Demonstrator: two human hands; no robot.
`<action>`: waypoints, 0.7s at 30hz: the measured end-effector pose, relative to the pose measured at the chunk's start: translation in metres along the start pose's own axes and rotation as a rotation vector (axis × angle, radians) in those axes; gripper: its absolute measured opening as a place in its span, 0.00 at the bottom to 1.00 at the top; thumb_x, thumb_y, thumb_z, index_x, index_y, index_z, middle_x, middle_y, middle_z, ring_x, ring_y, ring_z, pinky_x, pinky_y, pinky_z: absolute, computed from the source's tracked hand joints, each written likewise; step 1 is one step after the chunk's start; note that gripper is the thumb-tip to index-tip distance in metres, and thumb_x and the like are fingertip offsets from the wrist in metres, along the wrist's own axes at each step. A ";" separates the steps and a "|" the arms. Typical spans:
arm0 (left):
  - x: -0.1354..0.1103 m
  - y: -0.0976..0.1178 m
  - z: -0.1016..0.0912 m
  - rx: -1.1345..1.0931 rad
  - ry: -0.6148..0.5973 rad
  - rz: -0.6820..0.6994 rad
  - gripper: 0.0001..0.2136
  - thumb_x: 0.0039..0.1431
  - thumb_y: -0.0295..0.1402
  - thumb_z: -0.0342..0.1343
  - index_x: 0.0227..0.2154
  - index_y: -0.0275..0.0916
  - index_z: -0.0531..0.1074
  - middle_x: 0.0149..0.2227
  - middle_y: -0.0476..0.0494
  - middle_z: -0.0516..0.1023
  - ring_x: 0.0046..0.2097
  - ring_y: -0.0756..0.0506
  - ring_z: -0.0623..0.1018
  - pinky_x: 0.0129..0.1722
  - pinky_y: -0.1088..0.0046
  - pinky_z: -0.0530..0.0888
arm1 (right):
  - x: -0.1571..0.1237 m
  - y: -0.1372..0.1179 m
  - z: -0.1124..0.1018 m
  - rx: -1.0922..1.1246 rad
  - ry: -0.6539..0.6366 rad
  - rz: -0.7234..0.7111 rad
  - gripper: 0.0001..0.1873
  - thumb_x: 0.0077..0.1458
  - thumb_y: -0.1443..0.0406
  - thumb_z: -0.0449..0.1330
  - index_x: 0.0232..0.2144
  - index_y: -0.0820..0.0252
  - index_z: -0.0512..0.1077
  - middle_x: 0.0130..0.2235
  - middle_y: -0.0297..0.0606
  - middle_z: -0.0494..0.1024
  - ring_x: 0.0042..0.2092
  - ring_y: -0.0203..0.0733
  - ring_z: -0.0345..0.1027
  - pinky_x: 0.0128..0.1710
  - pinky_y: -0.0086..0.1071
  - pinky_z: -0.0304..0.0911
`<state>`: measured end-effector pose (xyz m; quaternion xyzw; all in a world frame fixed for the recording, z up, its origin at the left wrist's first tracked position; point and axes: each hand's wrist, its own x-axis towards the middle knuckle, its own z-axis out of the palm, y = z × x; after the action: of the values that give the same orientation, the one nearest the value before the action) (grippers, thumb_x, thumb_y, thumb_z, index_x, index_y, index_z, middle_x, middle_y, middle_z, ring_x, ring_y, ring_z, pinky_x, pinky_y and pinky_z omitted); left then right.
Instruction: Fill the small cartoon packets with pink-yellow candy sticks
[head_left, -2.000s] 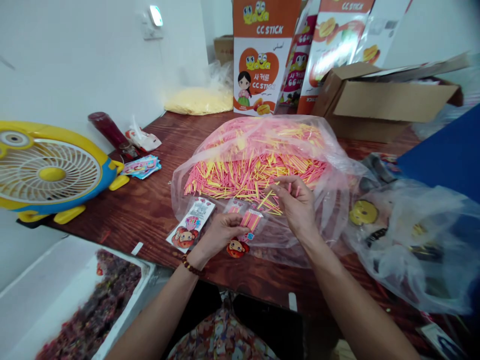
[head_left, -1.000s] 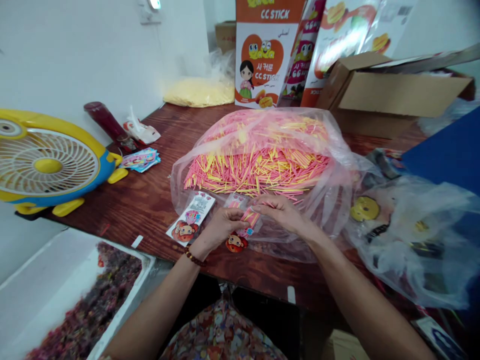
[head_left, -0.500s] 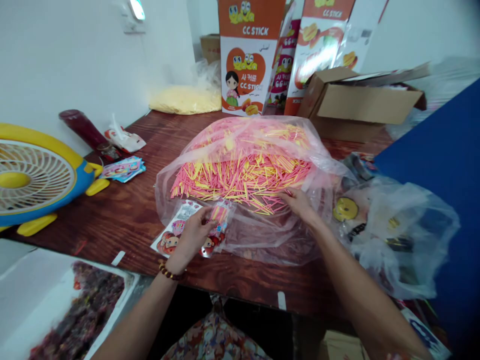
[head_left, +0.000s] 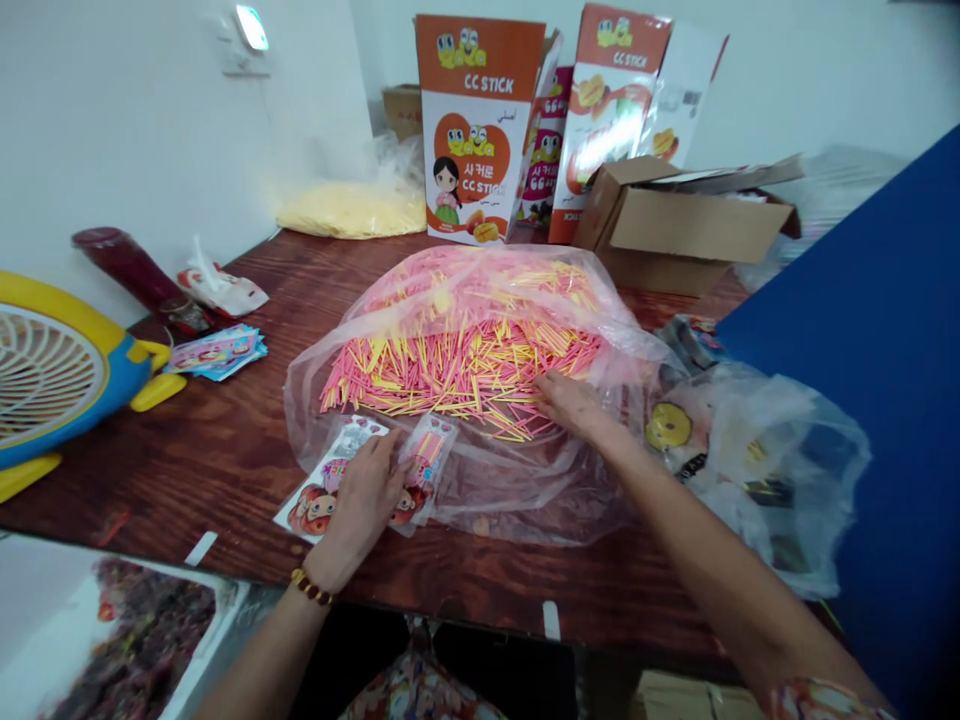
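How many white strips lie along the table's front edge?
2: one white strip left of the left hand, another white strip in front of the bag of sticks. Others may be hidden.

The fan (head_left: 56,375) is cut off at left; left fingers (head_left: 382,464) partly hide the white packet (head_left: 315,508).

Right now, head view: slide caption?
Left hand over printed packets, right hand at a pile of pink and yellow sticks.

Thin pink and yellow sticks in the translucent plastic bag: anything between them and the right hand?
Nothing visible: the right hand is at the uncovered front of the sticks; the bag drapes over their back.
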<state>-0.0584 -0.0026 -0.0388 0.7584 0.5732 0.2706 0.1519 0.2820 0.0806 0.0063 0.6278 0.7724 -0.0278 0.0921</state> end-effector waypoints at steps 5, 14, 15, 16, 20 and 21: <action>-0.003 -0.032 -0.024 0.116 0.105 -0.050 0.15 0.64 0.38 0.49 0.48 0.38 0.72 0.45 0.36 0.78 0.47 0.37 0.76 0.48 0.60 0.72 | -0.006 0.002 0.009 0.013 0.005 -0.023 0.13 0.63 0.63 0.53 0.45 0.62 0.72 0.48 0.47 0.74 0.47 0.46 0.71 0.41 0.32 0.62; -0.005 -0.046 -0.027 0.147 0.071 -0.141 0.14 0.63 0.39 0.50 0.45 0.39 0.75 0.44 0.38 0.80 0.45 0.38 0.78 0.46 0.63 0.72 | 0.003 -0.003 0.010 -0.001 -0.044 -0.019 0.14 0.60 0.68 0.53 0.46 0.65 0.72 0.50 0.53 0.75 0.52 0.52 0.68 0.42 0.34 0.62; -0.005 -0.045 -0.025 0.140 0.070 -0.142 0.14 0.63 0.39 0.50 0.45 0.39 0.75 0.44 0.38 0.80 0.45 0.39 0.78 0.46 0.63 0.72 | 0.004 -0.005 0.009 0.020 -0.059 -0.017 0.13 0.60 0.67 0.54 0.46 0.65 0.73 0.49 0.53 0.76 0.51 0.51 0.69 0.42 0.33 0.62; -0.006 -0.044 -0.024 0.136 0.069 -0.145 0.14 0.63 0.40 0.50 0.45 0.39 0.75 0.45 0.38 0.80 0.45 0.39 0.78 0.45 0.64 0.72 | 0.005 -0.008 0.008 0.039 -0.071 -0.016 0.13 0.60 0.67 0.54 0.45 0.65 0.73 0.48 0.51 0.77 0.49 0.49 0.70 0.41 0.33 0.61; -0.005 -0.043 -0.027 0.149 0.063 -0.162 0.14 0.63 0.39 0.50 0.44 0.39 0.75 0.44 0.38 0.80 0.46 0.39 0.78 0.47 0.64 0.71 | 0.007 -0.025 0.011 0.107 -0.091 -0.039 0.14 0.64 0.62 0.51 0.44 0.62 0.73 0.44 0.44 0.79 0.42 0.42 0.73 0.36 0.29 0.59; -0.005 -0.042 -0.029 0.162 0.063 -0.168 0.14 0.63 0.39 0.50 0.44 0.39 0.75 0.44 0.38 0.80 0.46 0.39 0.78 0.47 0.63 0.71 | 0.007 -0.029 0.012 0.133 -0.091 -0.048 0.15 0.65 0.61 0.49 0.44 0.61 0.73 0.44 0.44 0.79 0.41 0.41 0.73 0.35 0.28 0.58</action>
<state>-0.1092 0.0029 -0.0396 0.7085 0.6593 0.2334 0.0940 0.2535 0.0793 -0.0091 0.6120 0.7787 -0.1097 0.0844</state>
